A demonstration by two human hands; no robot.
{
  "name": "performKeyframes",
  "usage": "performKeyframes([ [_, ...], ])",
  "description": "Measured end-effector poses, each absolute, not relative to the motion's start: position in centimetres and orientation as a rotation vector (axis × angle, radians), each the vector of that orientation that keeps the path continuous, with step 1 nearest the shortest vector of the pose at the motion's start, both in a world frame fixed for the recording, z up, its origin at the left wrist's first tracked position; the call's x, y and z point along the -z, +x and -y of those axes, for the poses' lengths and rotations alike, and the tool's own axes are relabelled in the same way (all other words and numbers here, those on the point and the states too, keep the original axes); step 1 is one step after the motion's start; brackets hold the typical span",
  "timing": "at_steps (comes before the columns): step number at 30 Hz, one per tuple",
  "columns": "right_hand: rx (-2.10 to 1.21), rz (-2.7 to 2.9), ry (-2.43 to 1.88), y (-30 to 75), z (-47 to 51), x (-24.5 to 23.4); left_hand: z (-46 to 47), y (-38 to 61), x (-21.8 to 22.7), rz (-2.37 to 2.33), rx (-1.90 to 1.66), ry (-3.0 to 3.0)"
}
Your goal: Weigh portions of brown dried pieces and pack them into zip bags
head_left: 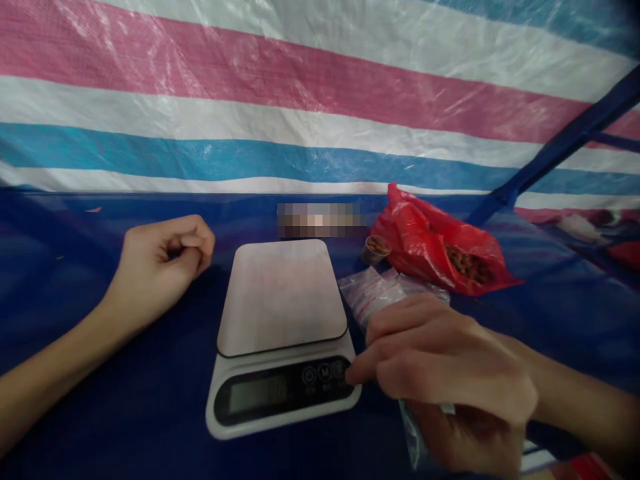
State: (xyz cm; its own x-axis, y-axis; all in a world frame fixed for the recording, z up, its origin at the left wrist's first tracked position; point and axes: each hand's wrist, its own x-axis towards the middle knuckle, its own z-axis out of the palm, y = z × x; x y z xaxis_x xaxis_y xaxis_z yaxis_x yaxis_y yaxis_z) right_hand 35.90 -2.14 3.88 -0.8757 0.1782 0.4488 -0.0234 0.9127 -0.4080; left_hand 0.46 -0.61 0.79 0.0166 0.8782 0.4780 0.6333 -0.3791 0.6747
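Recording the layout: a white digital kitchen scale stands mid-counter toward the near side, on the blue tarpaulin-covered counter, with its dark display and buttons facing the person. The left hand rests beside the scale, curled closed and holding nothing. The right hand sits at the scale's right front corner, its extended index finger at or just touching the rightmost button. A clear plastic bag hangs below that hand; the palm hides the top of it, so any grip on it cannot be confirmed from this view.

A stack of small clear zip bags lies just behind the right hand's fingers. Toward the back edge, right of the scale, lie a small cup of brown pieces and a loose red plastic bag with brown pieces inside. A pixelated patch obscures one item behind the scale.

Handling assessment: the scale should be light and rigid, best taken by its base, not its platform. The zip bags should be thin and slippery, best pinched at the top edge. The red bag is soft, and is best gathered at its neck.
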Motion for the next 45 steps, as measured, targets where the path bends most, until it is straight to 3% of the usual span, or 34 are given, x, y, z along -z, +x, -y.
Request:
performKeyframes([
  [17,-0.558,2.605,-0.248,35.2,2.0,-5.1,0.9,0.3,-0.9,-1.578,-1.223,1.918],
  [21,-0.349,2.317,-0.617,36.1,-0.2,-5.1,1.0,0.4,-1.1,-1.575,-1.232,1.91],
  [25,-0.012,2.366,-1.033,36.9,-2.7,-4.3,1.0,0.6,-1.2,-1.582,-1.231,1.925],
  [30,0.013,2.479,-1.236,37.3,-3.9,-3.0,1.1,0.8,-1.4,-1.567,-1.232,1.902],
  [39,-0.12,2.271,-1.082,35.5,-2.8,-4.8,0.8,0.8,-1.3,-1.523,-1.242,1.821],
  [45,-0.219,2.415,-0.819,31.1,0.0,-7.0,0.7,0.5,-1.0,-1.49,-1.256,1.826],
])
